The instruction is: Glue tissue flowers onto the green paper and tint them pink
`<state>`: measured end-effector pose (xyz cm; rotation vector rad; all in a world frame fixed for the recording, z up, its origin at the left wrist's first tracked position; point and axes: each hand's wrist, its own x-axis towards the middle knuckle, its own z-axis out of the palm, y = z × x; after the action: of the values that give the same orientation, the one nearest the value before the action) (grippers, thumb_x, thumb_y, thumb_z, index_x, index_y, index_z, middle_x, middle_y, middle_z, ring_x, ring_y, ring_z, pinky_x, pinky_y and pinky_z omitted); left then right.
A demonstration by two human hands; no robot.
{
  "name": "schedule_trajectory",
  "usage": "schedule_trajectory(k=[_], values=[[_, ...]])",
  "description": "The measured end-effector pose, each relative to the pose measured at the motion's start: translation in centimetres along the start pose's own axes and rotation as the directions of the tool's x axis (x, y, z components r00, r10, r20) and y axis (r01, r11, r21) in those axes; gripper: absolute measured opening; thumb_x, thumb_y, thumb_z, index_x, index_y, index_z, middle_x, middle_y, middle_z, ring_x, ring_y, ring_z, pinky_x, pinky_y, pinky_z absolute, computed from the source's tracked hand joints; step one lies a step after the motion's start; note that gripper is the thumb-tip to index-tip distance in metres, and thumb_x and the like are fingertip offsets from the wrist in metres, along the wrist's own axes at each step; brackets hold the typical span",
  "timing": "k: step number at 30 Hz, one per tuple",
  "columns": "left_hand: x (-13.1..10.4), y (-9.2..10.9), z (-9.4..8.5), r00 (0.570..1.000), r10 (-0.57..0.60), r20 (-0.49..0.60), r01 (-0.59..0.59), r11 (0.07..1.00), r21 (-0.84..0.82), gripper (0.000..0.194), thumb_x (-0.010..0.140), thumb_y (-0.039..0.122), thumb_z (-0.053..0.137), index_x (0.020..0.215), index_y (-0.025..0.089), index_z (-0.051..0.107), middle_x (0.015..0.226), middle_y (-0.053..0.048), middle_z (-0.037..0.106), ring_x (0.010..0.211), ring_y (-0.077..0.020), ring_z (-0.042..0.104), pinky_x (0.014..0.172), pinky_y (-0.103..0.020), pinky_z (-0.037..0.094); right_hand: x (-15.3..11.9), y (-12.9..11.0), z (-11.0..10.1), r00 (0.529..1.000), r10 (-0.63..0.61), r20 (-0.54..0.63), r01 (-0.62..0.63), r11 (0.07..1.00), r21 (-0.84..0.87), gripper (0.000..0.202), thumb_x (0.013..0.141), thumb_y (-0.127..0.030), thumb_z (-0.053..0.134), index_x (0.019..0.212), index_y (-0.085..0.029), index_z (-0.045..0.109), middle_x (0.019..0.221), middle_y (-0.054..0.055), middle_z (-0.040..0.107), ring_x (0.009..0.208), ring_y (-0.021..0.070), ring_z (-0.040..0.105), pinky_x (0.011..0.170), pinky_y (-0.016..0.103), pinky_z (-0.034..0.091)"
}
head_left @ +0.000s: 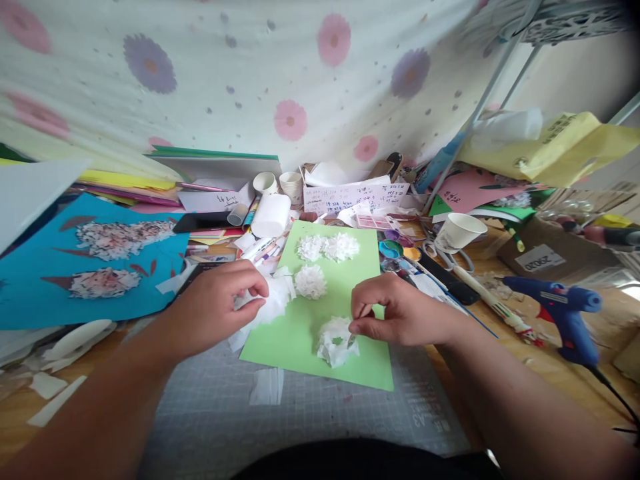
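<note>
A light green sheet (270, 343) carries several crumpled white tissue-paper tufts, among them a round tuft (311, 282) at its middle. Near its front lies a ring of white tissue (333, 353) with green showing through the centre. My right hand (395, 312) is closed in a pinch at the ring's right side, around a thin stick-like thing (367, 311) that mostly hides behind the fingers. Over a pile of white tissue squares (273, 303), my left hand (220, 303) hovers with fingers curled and a gap between thumb and forefinger; nothing shows in it.
Under the sheet is a grey cutting mat (210, 413), with a tissue square (267, 387) on it. A blue sheet with tufted shapes (30, 293) lies left. At right are a blue glue gun (565, 310), a paper cup (460, 232), scissors (445, 257) and paint pots (391, 249).
</note>
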<state>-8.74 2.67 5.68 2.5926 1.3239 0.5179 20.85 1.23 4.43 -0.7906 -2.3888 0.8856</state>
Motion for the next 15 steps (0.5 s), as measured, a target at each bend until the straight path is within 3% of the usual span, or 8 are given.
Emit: schedule_trajectory(k=[3, 7, 11, 15], values=[[-0.22, -1.03, -0.54, 0.983, 0.014, 0.181, -0.030, 0.996, 0.089, 0.010, 0.079, 0.025, 0.054, 0.083, 0.023, 0.063, 0.095, -0.003, 0.058, 0.090, -0.0210, 0.054, 0.074, -0.028, 0.039, 0.01, -0.07, -0.13, 0.999, 0.004, -0.044, -0.003, 1.000, 0.028, 0.017, 0.081, -0.022, 0.062, 0.067, -0.015, 0.058, 0.064, 0.003, 0.063, 0.056, 0.0102, 0.055, 0.054, 0.021, 0.042], [-0.35, -0.67, -0.15, 0.974, 0.004, 0.228, -0.032, 0.992, 0.119, 0.017, 0.074, 0.026, 0.059, 0.091, 0.025, 0.060, 0.102, -0.002, 0.055, 0.097, -0.0231, 0.050, 0.081, -0.030, 0.037, 0.07, -0.16, -0.21, 0.997, 0.011, -0.082, -0.006, 0.999, 0.053, 0.016, 0.081, -0.022, 0.061, 0.068, -0.015, 0.057, 0.063, 0.003, 0.065, 0.055, 0.0100, 0.056, 0.053, 0.020, 0.042], [-0.35, -0.22, -0.22, 0.963, -0.072, 0.259, 0.026, 0.984, 0.176, 0.014, 0.072, 0.028, 0.060, 0.081, 0.022, 0.052, 0.091, -0.002, 0.053, 0.086, -0.0213, 0.051, 0.070, -0.028, 0.036, 0.08, -0.23, -0.20, 0.995, 0.010, -0.104, -0.006, 0.999, 0.041, 0.016, 0.081, -0.021, 0.061, 0.067, -0.015, 0.056, 0.061, 0.003, 0.064, 0.053, 0.0096, 0.055, 0.052, 0.020, 0.042], [-0.54, -0.84, -0.85, 0.929, -0.159, 0.334, 0.090, 0.973, 0.211, 0.012, 0.073, 0.024, 0.056, 0.083, 0.022, 0.050, 0.089, 0.000, 0.053, 0.076, -0.0185, 0.052, 0.059, -0.026, 0.031, 0.09, -0.28, -0.18, 0.993, 0.000, -0.116, 0.004, 0.999, 0.036, 0.016, 0.081, -0.021, 0.061, 0.066, -0.015, 0.056, 0.060, 0.002, 0.064, 0.052, 0.0092, 0.054, 0.051, 0.020, 0.041]])
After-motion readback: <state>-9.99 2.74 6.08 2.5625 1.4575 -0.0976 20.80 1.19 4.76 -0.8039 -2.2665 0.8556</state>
